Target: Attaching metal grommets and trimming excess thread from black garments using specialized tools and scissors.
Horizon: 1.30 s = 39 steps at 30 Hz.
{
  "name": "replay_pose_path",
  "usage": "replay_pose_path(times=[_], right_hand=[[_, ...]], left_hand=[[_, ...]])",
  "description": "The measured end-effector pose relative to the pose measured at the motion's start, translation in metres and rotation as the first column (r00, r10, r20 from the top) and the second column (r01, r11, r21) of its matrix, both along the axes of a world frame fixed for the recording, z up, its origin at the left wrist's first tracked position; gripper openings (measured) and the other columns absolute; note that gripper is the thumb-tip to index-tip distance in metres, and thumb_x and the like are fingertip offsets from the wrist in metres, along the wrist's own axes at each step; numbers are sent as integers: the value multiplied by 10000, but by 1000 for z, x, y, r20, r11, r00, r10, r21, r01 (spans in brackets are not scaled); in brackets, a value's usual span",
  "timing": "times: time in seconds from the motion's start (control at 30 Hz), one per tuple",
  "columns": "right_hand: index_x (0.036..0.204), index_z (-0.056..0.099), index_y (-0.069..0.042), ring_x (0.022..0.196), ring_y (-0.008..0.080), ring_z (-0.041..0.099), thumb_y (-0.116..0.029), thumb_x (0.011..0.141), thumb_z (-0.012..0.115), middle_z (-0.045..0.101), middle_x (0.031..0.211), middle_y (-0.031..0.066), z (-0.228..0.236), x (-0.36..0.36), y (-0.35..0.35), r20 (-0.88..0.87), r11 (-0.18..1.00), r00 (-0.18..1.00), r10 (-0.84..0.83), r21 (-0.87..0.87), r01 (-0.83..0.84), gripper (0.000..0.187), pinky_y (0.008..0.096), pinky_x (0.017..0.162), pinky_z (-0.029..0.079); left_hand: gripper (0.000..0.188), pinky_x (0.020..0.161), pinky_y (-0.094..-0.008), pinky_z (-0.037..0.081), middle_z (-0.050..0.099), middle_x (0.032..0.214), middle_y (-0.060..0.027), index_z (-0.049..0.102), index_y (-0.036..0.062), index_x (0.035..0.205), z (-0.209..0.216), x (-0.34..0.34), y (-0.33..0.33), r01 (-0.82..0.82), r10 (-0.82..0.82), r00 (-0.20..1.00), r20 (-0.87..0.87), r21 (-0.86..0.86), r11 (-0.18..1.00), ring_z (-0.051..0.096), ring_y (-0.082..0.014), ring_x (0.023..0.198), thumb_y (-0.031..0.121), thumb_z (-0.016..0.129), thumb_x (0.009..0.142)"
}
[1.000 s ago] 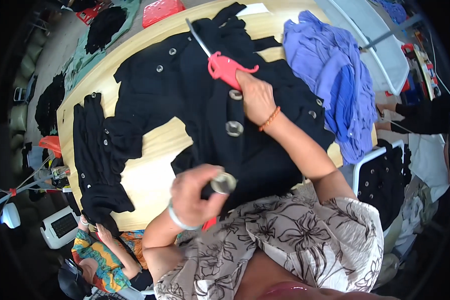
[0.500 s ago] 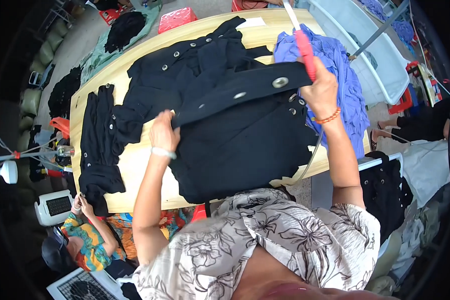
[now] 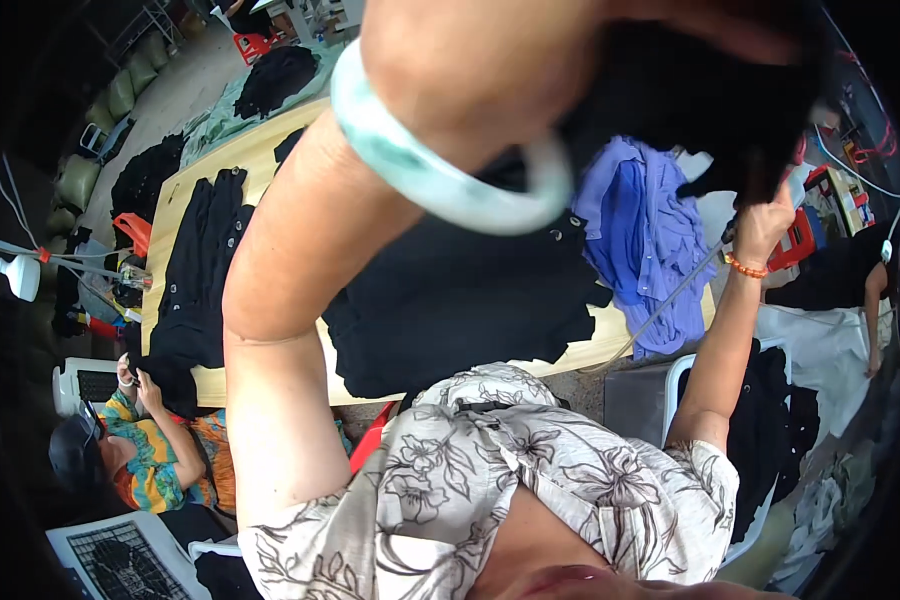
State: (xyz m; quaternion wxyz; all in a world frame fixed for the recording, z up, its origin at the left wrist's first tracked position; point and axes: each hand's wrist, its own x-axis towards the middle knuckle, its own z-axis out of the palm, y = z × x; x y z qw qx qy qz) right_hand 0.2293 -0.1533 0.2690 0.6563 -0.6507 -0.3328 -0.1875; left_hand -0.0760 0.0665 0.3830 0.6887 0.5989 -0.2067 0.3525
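My left hand is raised very close to the camera, a pale green bangle on its wrist. Its blurred fingers hold up a dark black garment, which hides much of the far table. On the right, my right hand, with an orange bead bracelet, is closed at the garment's lower edge. A sliver of red shows just above its fingers, too small to make out. Below lies a spread black garment with metal eyelets. A heap of violet-blue garments lies beside it.
More black garments with eyelets lie on the left of the wooden table. A seated person is at lower left, and another person is at far right. A cable crosses near the violet-blue heap. A crate of black cloth stands at right.
Both hands have moved from over the table: the left up toward the camera, the right outward to the right. The black eyeleted band stretched between them has been lifted; the red-handled tool is no longer plainly visible.
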Motion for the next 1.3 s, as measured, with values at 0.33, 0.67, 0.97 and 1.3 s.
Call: replay_pose_path(times=[0.33, 0.67, 0.97, 1.3], right_hand=[[1172, 662, -87, 860, 357, 691, 84, 681, 502, 708, 948, 178, 29, 7, 24, 426, 971, 891, -158, -95, 218, 544, 399, 753, 522], [974, 590, -81, 796, 419, 646, -68, 691, 618, 672, 840, 182, -32, -57, 112, 492, 830, 862, 123, -528, 183, 285, 508, 695, 517], [1019, 573, -73, 856, 375, 670, -104, 725, 646, 687, 986, 140, -139, -23, 184, 549, 671, 773, 318, -706, 225, 304, 477, 713, 543], [1023, 603, -74, 782, 399, 649, -304, 943, 623, 639, 977, 157, -161, -30, 79, 333, 176, 853, 402, -942, 285, 245, 445, 637, 524]], left_hand=[[319, 1065, -437, 480, 642, 1193, -237, 596, -99, 1163, 14, -54, -48, 201, -83, 941, 328, -345, 917, 616, -346, 1128, 92, 586, 909], [56, 649, -219, 513, 605, 876, -43, 561, 36, 947, -146, -243, -67, -997, 906, 60, -419, -62, 37, 578, -87, 698, 44, 544, 894], [305, 864, -450, 442, 611, 1039, -128, 598, 47, 970, -328, -229, -43, -270, 998, 2, -70, 960, 68, 579, -335, 1008, -55, 575, 683], [326, 820, -413, 499, 598, 1059, -144, 629, 43, 1076, -313, -180, -60, -439, 866, 92, -492, 760, 479, 594, -347, 949, 100, 755, 780]])
